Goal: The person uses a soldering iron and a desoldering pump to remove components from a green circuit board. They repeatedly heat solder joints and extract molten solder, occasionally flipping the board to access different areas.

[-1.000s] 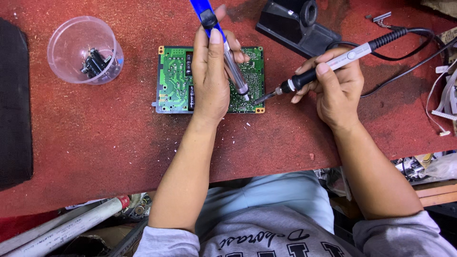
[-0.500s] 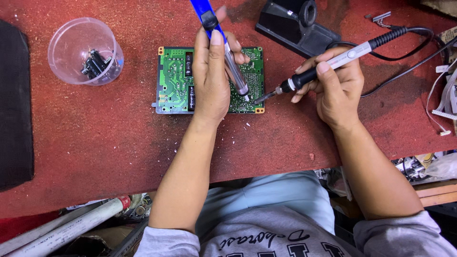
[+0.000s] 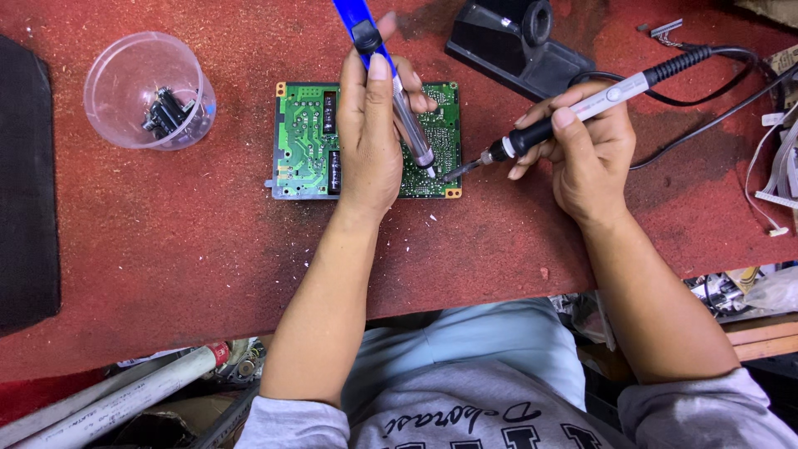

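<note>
A green circuit board [image 3: 303, 141] lies solder side up on the red worktop [image 3: 166, 249]. My left hand [image 3: 370, 133] rests over the board and grips a blue and clear desoldering pump [image 3: 391, 75], its tip down near the board's lower right corner. My right hand [image 3: 586, 150] holds a soldering iron [image 3: 573, 112] like a pen, white handle with a black grip. The iron's metal tip touches the board right beside the pump's nozzle. A black cable [image 3: 731, 75] runs from the iron off to the right.
A clear plastic cup [image 3: 150, 91] with several small dark parts stands at the left. A black soldering iron stand [image 3: 519, 41] sits behind the board. A dark flat object [image 3: 25, 183] lies at the far left edge. White wires [image 3: 777, 166] trail at the right.
</note>
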